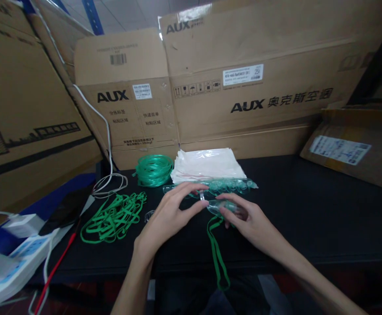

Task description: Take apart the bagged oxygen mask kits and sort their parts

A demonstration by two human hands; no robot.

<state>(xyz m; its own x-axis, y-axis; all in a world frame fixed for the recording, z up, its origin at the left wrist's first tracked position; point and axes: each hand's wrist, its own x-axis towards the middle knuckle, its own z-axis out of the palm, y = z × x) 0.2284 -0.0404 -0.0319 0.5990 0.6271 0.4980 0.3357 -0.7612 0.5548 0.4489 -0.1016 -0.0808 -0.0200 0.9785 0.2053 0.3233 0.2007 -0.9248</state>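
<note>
My left hand [174, 209] and my right hand [243, 218] meet over the black table [309, 210], both pinching a clear plastic mask [219, 204] with a small metal clip at its top. A green elastic strap [216, 251] hangs from the mask over the table's front edge. Just behind my fingers lies a row of more clear green-tinted masks [230, 186].
A heap of green elastic straps [114, 216] lies to the left, a coil of green tubing [153, 169] behind it, and a stack of clear plastic bags [207, 164] at the back. AUX cardboard boxes [243, 87] wall the rear. A white power strip [10, 262] and cables sit far left.
</note>
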